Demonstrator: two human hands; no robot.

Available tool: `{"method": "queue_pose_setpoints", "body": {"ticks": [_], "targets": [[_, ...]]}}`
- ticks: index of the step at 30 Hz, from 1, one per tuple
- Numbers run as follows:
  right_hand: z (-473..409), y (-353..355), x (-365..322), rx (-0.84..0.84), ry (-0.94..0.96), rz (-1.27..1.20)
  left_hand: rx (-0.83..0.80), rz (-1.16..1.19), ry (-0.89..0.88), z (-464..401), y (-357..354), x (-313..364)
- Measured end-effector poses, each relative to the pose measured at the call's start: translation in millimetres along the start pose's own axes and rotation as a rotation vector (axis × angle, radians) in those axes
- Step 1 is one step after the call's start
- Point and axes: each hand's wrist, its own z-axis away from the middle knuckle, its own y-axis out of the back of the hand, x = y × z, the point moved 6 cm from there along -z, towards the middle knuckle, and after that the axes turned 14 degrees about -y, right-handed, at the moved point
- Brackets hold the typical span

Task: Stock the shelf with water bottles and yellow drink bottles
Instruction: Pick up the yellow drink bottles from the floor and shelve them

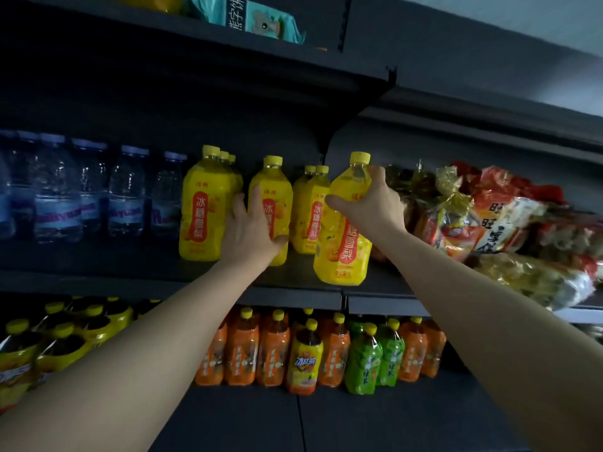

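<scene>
Yellow drink bottle (344,230), tilted, gripped near its neck by the right hand (375,203) above the middle shelf (130,282). Left hand (253,228) clasps a standing yellow bottle (272,203); two further yellow rows flank it. Water bottles (127,190) stand left, snack bags (509,230) crowd the right. Tea bottles (306,350) fill the shelf below.

Noted: red-and-gold snack bags (509,223) heaped at right, orange tea bottles (261,350) and green tea bottles (372,363) on the tier below, teal packet (261,19) overhead.
</scene>
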Motion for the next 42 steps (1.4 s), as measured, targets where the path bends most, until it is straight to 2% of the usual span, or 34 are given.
{"method": "queue_pose_setpoints", "body": {"ticks": [4,10,16,22,34,42], "targets": [[-27,-30,3,-0.016,0.021,0.03,-0.012,-0.017,0.105,-13,-25,-9],[-55,-74,12,-0.062,0.005,0.024,0.056,-0.059,0.07,-15,-50,-13],[-52,-100,13,-0.02,0.013,0.032,0.109,-0.096,0.019,-18,-59,-17],[-24,-110,35,0.013,0.093,0.105,0.09,-0.108,0.035,-22,-61,-19],[-34,-119,36,0.009,0.107,0.108,0.11,-0.122,0.043,-22,-62,-18],[-34,-118,36,0.011,0.092,0.142,0.064,-0.102,0.062,-23,-59,-18]]}}
